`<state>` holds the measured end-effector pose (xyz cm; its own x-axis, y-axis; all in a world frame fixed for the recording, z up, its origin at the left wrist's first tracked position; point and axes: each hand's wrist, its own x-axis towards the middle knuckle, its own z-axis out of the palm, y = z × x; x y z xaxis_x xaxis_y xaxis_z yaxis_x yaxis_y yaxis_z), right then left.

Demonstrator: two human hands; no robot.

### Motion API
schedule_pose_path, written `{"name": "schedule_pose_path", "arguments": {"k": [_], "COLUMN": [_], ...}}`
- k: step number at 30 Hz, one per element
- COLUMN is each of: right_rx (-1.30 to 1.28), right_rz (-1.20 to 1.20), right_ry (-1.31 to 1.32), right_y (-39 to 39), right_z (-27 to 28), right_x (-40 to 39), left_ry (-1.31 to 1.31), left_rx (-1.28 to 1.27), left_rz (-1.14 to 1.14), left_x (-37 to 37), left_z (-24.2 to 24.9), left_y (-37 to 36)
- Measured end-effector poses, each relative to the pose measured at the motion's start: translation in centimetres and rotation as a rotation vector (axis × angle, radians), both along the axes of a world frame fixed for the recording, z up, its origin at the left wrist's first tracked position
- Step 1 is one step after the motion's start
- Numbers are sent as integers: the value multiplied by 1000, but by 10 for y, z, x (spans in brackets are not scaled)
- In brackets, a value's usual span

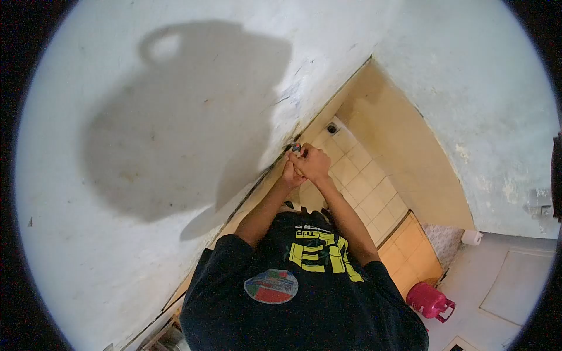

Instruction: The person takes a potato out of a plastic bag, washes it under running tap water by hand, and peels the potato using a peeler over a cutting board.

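Observation:
My left hand (pixel 291 174) and my right hand (pixel 315 162) come together at the foot of the white wall, in the middle of the view. Both are closed, with the right hand over and beside the left. A small blue and reddish piece (pixel 297 148) shows at the fingertips, close against the wall. It is too small to name, and the fingers hide much of it. Whatever else lies inside the two hands is out of sight.
The white wall (pixel 193 164) rises at the left, carrying a large shadow. Below are a tiled floor (pixel 363 184) with a drain (pixel 332 128) and a tan low wall (pixel 404 134). A pink gas cylinder (pixel 426 300) stands at the lower right.

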<state>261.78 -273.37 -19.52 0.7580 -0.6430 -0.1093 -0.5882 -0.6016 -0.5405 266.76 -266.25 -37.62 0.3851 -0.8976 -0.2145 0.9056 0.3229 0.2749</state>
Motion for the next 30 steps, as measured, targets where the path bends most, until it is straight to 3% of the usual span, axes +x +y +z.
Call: {"name": "schedule_pose_path", "arguments": {"k": [5, 6, 9, 11, 13, 16, 19, 22, 30], "right_rx": [48, 121, 264, 300, 302, 322, 336, 301, 220], "right_rz": [26, 22, -28, -83, -152, -151, -164, -127, 10], "right_ry": [34, 57, -54, -172, -274, -346, -320, -332, -30], "right_y": [-3, -6, -15, -17, -19, -16, -16, -14, -14], "right_z": [-10, -2, -9, -26, -41, -53, -47, -35, -14], "right_x": [7, 7, 3, -3, -10, -17, -19, -18, -4], "left_ry": [-32, 0, -151, -84, 232, 254, 166, 147, 89], "left_rx": [109, 125, 299, 344, 271, 222, 280, 124, 169], "left_rz": [-8, 29, 128, 97, -30, -31, 38, 19, -15], "left_x": [6, 2, -6, -5, 6, 7, -1, 0, -1], "left_z": [-4, 36, 55, 43, 26, 20, 39, 17, 12], "left_y": [11, 12, 12, 14, 17, 23, 29, 27, 24]}}
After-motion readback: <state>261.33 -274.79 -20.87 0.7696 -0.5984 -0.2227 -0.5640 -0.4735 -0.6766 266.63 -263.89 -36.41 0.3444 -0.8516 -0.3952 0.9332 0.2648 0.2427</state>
